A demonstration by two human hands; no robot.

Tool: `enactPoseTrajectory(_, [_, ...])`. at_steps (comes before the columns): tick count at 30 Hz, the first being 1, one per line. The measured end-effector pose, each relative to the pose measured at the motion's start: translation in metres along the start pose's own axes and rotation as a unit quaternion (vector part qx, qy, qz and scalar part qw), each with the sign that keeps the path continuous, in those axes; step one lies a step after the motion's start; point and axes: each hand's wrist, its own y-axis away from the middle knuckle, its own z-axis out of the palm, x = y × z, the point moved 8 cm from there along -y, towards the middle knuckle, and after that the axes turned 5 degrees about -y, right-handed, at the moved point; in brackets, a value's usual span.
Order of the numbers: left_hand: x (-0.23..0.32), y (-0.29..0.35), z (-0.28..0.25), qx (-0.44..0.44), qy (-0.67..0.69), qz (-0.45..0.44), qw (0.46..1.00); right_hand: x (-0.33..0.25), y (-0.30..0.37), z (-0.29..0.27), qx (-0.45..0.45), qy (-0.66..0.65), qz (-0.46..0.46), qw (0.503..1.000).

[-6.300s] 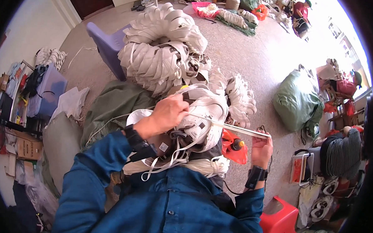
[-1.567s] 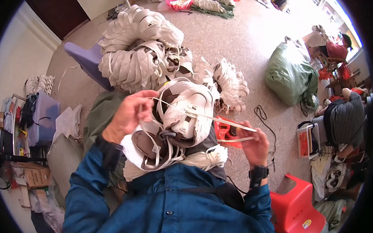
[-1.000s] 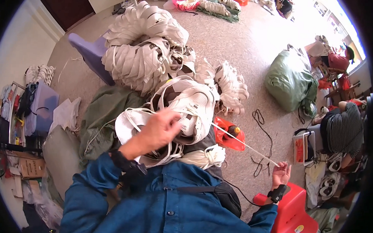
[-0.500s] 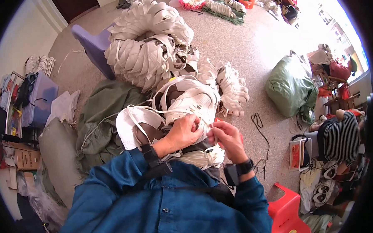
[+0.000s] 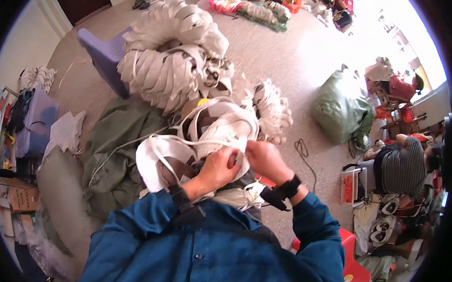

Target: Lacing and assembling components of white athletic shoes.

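Note:
A white sneaker upper [image 5: 229,128] lies over my lap with its toe toward me. My left hand [image 5: 217,170] is closed on its front edge, thumb against the fingers. Close beside it, my right hand [image 5: 266,159] is pinched and blurred by motion, its fingertips at a white shoelace [image 5: 185,140] that runs left across the upper. Another white upper with a brown lining [image 5: 145,160] rests at the left, partly under the lace. Below my hands sits a bundle of white laces [image 5: 239,197]. Thick stacks of nested white uppers [image 5: 155,77] stand just beyond.
A purple chair [image 5: 101,55] stands behind the stacks. Green sacking [image 5: 110,141] spreads at my left; a full green sack [image 5: 341,103] is at the right. Near my right elbow is a red stool [image 5: 354,270]. A black cord [image 5: 302,149] lies on the floor. A striped-shirted person [image 5: 405,166] sits farther right.
My right hand has turned and lifted slightly up and left, with its wrist swinging outward. The left hand has shifted slightly down the upper's front edge. The whole view has shifted a little.

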Motion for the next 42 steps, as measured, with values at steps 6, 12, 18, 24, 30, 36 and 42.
enactPoseTrajectory(6, [-0.007, 0.009, -0.005, 0.002, 0.025, 0.010, 1.000, -0.031, -0.001, 0.010, -0.036, -0.022, -0.041, 0.998])
enactPoseTrajectory(12, [-0.005, 0.014, -0.005, -0.067, 0.170, -0.084, 0.980, -0.011, 0.019, 0.003, 0.043, -0.145, 0.042, 0.988])
enactPoseTrajectory(18, [-0.018, 0.012, -0.002, -0.082, 0.202, -0.090, 0.972, -0.031, 0.013, 0.007, -0.086, -0.088, 0.030, 0.992])
enactPoseTrajectory(24, [-0.005, -0.003, -0.001, 0.057, -0.009, 0.117, 0.991, -0.037, 0.014, 0.032, -0.055, 0.172, -0.223, 0.958])
enactPoseTrajectory(30, [-0.003, 0.002, -0.012, -0.109, 0.124, -0.030, 0.986, -0.027, 0.015, -0.001, -0.014, -0.160, 0.111, 0.981])
enactPoseTrajectory(36, [0.014, 0.048, -0.188, -0.042, 0.620, 0.022, 0.783, -0.008, 0.028, 0.008, 0.057, -0.243, 0.167, 0.954])
enactPoseTrajectory(42, [-0.001, 0.065, -0.183, -0.119, -0.046, -0.043, 0.991, 0.003, 0.020, 0.011, 0.097, -0.277, 0.159, 0.943])
